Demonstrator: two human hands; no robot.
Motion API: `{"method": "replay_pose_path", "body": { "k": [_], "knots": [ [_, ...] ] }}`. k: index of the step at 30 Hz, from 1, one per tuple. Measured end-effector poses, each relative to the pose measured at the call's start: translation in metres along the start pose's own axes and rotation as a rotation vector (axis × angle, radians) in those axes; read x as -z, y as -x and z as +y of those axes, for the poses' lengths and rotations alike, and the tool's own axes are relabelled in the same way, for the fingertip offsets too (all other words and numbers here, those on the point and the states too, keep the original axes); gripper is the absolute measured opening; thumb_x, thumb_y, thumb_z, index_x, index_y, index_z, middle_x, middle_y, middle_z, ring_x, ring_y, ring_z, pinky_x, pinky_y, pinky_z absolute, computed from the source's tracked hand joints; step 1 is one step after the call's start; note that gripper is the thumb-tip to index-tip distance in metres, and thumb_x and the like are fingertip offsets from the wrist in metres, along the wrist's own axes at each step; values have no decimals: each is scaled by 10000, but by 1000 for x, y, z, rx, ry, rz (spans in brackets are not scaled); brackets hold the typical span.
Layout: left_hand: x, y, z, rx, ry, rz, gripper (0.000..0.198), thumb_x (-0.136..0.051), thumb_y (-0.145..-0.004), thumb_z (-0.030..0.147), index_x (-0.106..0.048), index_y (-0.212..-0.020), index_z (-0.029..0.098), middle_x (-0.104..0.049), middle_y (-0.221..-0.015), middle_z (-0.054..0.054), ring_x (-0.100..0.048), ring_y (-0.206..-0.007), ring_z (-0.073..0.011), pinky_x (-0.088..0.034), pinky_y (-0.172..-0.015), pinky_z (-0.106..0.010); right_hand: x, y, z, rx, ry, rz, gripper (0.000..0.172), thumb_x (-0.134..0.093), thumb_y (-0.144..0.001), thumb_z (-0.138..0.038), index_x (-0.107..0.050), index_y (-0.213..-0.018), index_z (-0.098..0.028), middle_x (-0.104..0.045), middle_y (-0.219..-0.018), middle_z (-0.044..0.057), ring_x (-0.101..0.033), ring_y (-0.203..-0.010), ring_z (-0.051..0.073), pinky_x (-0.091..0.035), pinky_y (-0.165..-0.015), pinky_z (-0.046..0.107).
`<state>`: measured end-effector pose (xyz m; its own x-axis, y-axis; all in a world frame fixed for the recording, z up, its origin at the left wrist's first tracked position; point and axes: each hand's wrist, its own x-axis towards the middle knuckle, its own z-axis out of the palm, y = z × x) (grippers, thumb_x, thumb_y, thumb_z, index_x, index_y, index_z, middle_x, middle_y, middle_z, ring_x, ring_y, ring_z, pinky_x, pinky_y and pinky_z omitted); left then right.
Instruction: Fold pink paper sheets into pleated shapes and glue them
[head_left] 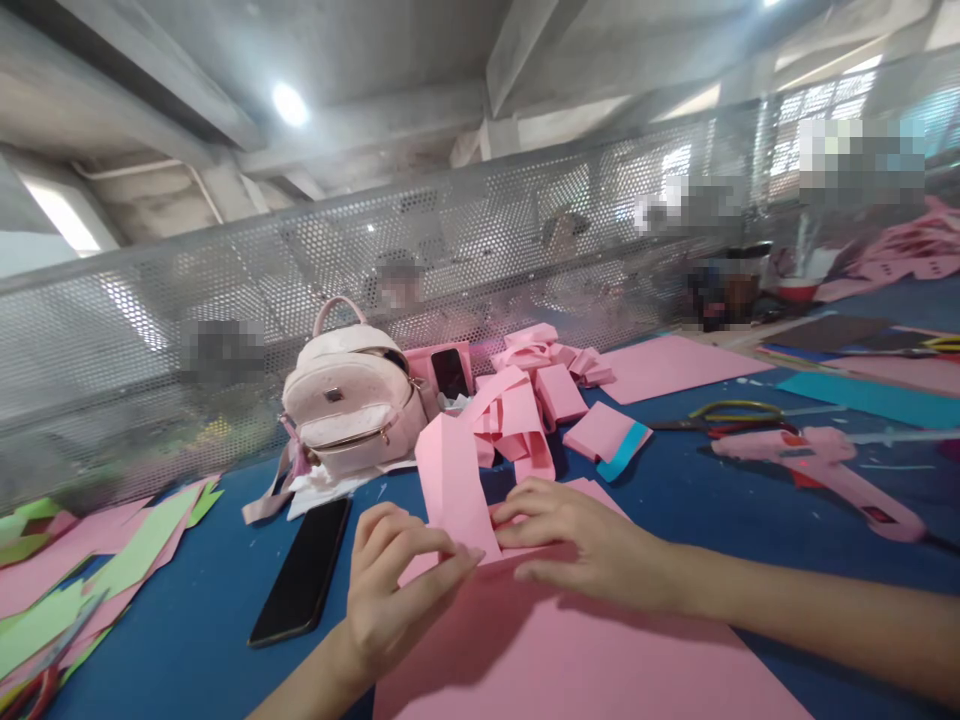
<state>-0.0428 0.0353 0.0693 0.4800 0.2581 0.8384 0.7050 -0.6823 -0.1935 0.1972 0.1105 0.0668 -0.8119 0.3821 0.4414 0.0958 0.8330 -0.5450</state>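
A large pink paper sheet [600, 650] lies on the blue table in front of me. A folded pink paper strip [454, 480] stands up at its far edge, between my hands. My left hand [405, 575] pinches the lower left side of the folded paper, thumb and fingertips together. My right hand [574, 540] grips the fold from the right, fingers over the paper and thumb on the near side. Part of the fold is hidden under the right fingers. Beyond the hands is a pile of cut and folded pink paper pieces [517, 430].
A black phone [300, 570] lies left of my left hand, with a pink backpack [352, 390] behind it. Scissors [739, 412] and a pink glue gun [832, 465] are at the right. Other scissors [49, 680] lie front left. A perforated metal panel [480, 240] borders the table.
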Motion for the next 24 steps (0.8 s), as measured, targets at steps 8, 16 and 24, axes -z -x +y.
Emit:
{"method": "replay_pose_path", "body": {
  "k": [8, 16, 24],
  "knots": [
    [-8, 5, -4, 252, 212, -5, 332, -614, -894, 22, -730, -1090, 264, -645, -875, -22, -593, -792, -157, -481, -712, -313, -12, -15, -6, -197, -234, 134, 152, -644, -948, -302, -777, -928, -230, -712, -983, 27, -629, -944, 179, -481, -849, 316],
    [-3, 11, -6, 324, 271, -54, 260, -607, -949, 206, -683, -1195, 235, -635, -965, -56, -611, -869, -191, -509, -746, -310, -6, -20, -5, -171, -271, 119, 139, -647, -928, -252, -776, -915, -203, -710, -953, 47, -640, -901, 176, -499, -823, 322],
    [34, -27, -20, 386, 191, -261, 390, -479, -957, 101, -633, -1269, 278, -633, -1244, -67, -598, -1169, -213, -499, -951, -336, 44, -44, -14, 223, 85, -147, 171, -598, -967, -153, -747, -923, -224, -674, -960, 32, -551, -937, 171, -427, -890, 325]
  ]
}}
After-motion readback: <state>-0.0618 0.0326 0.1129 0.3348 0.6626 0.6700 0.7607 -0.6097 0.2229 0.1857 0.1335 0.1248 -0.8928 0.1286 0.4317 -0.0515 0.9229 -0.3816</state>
